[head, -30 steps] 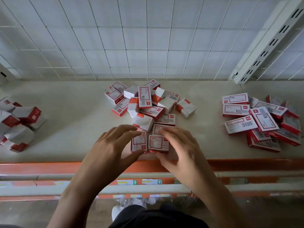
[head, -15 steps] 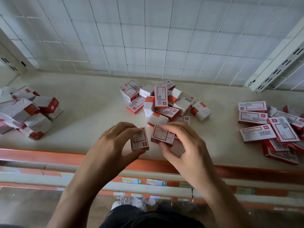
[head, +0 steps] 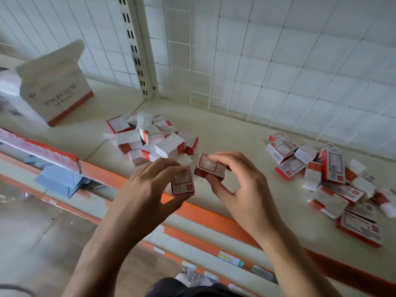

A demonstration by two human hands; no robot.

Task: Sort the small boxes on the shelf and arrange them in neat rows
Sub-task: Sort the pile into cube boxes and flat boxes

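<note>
left hand (head: 147, 189) pinches box (head: 182, 183); right hand (head: 240, 185) second box (head: 211, 167), seemingly apart.

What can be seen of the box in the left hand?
The box is small, white cardboard by its look, with red edges, a red-lined label and a red logo at one corner. It looks closed. The left hand pinches it between thumb below and fingers above, label up and tilted, above the shelf's orange front edge. It sits close beside the right hand's box; contact is unclear.
</note>
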